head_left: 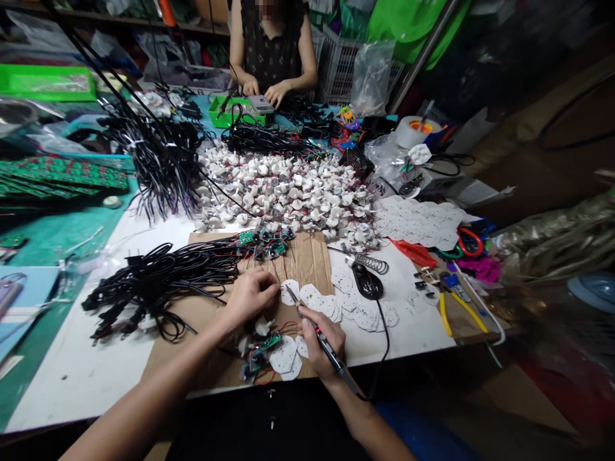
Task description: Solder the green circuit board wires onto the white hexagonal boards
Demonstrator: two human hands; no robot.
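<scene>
1. Nearest us, by the table [110, 358] edge, a small green circuit board [272, 339] with red wires lay on cardboard [312, 256], next to a few loose white plates [282, 356].
2. Our right hand [323, 336] had its grip wrapped round a slim pen-shaped tool [331, 352], apparently a soldering iron, slanting up and leftward.
3. Our left hand [254, 291] hovered or rested left of the tip, its fingers curled together; we could not make out whether that grip pinched anything, though red wires ran close by.
4. The tip stood at a hole-dotted white plate [289, 291], touching or just above it, between our hands. We judged the step to be close work at that plate; the next move called for a steady tip and left fingers kept clear of it.
5. Just beyond, more green boards [259, 243] lay at the end of a black cable bundle [168, 275]; a coil holder [372, 264] stood to the right.
6. Farther back spread a heap of white parts [288, 192], and across the table a co-worker's hands [276, 93] rested beside a green tray [240, 116].
</scene>
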